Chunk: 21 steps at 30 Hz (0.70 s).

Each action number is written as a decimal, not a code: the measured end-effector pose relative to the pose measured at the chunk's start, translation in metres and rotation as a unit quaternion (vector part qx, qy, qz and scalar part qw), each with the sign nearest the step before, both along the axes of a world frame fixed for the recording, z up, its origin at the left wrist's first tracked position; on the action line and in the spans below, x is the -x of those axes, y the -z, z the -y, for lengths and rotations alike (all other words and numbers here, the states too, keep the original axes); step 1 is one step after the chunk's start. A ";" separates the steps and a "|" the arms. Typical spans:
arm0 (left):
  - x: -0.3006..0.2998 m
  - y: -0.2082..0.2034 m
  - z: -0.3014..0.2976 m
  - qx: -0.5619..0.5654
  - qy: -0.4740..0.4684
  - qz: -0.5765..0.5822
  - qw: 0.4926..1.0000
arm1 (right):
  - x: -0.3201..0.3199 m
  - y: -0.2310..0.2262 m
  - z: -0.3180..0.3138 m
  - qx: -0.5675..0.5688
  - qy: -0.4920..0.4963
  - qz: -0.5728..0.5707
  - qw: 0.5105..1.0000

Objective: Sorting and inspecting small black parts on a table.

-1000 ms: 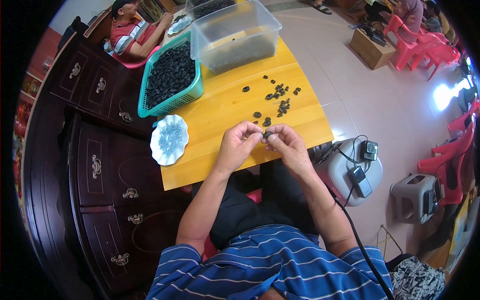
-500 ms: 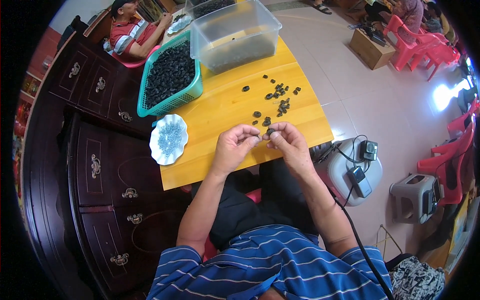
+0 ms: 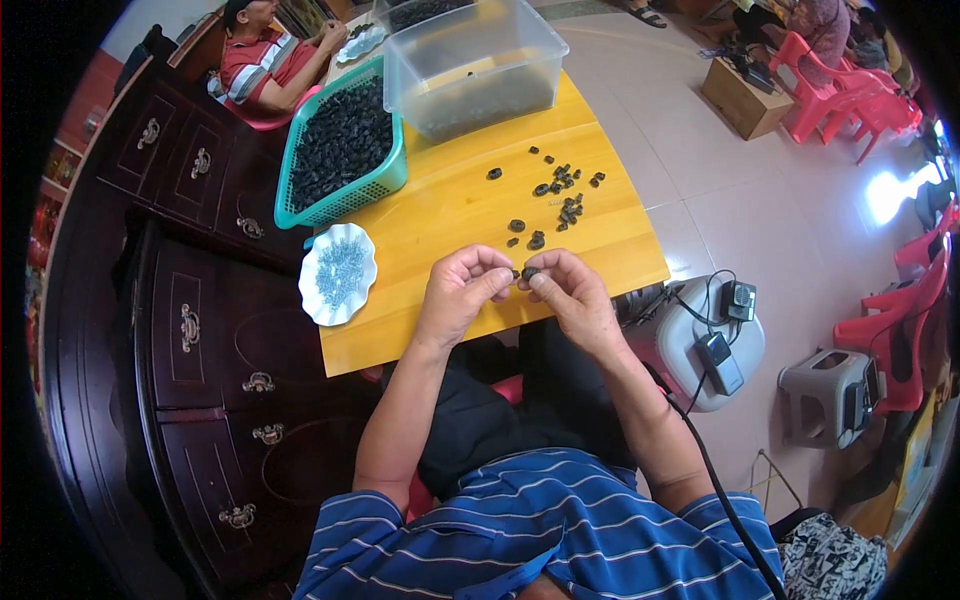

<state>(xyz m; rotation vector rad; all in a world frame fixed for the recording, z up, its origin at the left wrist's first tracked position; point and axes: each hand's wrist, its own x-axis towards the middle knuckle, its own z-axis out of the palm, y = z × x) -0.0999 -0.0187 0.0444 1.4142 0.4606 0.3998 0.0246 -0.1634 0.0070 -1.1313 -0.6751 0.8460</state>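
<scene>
Over the near edge of the yellow table [image 3: 440, 205], my two hands meet at the fingertips. My right hand [image 3: 570, 293] pinches a small black ring-shaped part [image 3: 530, 272]. Between the thumb and fingers of my left hand [image 3: 462, 288] is a small dark piece [image 3: 515, 274], mostly covered, held close against the ring-shaped part. Just beyond my fingers lie loose black round parts [image 3: 537, 240], with several more black pieces [image 3: 571, 210] scattered farther to the right. A white wavy-edged dish [image 3: 367, 262] with many small, shiny, spring-like pieces stands left of my left hand.
A green basket [image 3: 395, 165] full of black parts and a clear plastic bin [image 3: 475, 95] stand at the far side. Dark wooden drawers [image 3: 190, 330] flank the table's left. A grey-white stool [image 3: 690, 350] carrying a power bank and cables is at right. Another person [image 3: 270, 65] sits far left.
My right fingers have turned and drawn in toward my left fingertips, bringing the two small pieces together. The loose parts on the table keep their places; the view has shifted slightly.
</scene>
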 end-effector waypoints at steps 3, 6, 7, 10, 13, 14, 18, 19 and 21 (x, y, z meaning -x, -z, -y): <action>-0.001 -0.003 0.000 -0.007 0.016 -0.011 1.000 | 0.000 0.002 0.000 -0.002 -0.001 0.011 1.000; -0.001 -0.003 0.000 -0.004 0.022 -0.002 1.000 | 0.001 0.002 0.000 -0.003 -0.001 0.023 1.000; -0.001 -0.003 0.000 -0.004 0.021 -0.003 1.000 | 0.001 0.002 0.000 -0.002 -0.002 0.028 1.000; 0.000 -0.004 -0.001 -0.003 0.025 -0.007 1.000 | 0.001 -0.001 0.001 0.011 -0.007 0.016 1.000; 0.001 -0.005 -0.003 -0.013 0.045 -0.016 0.999 | 0.001 0.005 0.001 0.025 -0.004 0.031 0.999; 0.001 -0.006 -0.003 -0.019 0.049 -0.024 0.998 | 0.001 0.005 0.001 0.025 -0.005 0.031 0.999; 0.002 -0.008 -0.003 -0.053 0.050 -0.048 0.996 | 0.002 0.001 0.002 0.037 -0.003 0.049 0.998; 0.002 -0.007 -0.003 -0.053 0.048 -0.048 0.996 | 0.003 -0.001 0.003 0.046 -0.009 0.063 0.997; 0.003 -0.005 -0.003 -0.112 0.042 -0.059 0.991 | 0.005 -0.004 0.003 0.056 -0.005 0.085 0.995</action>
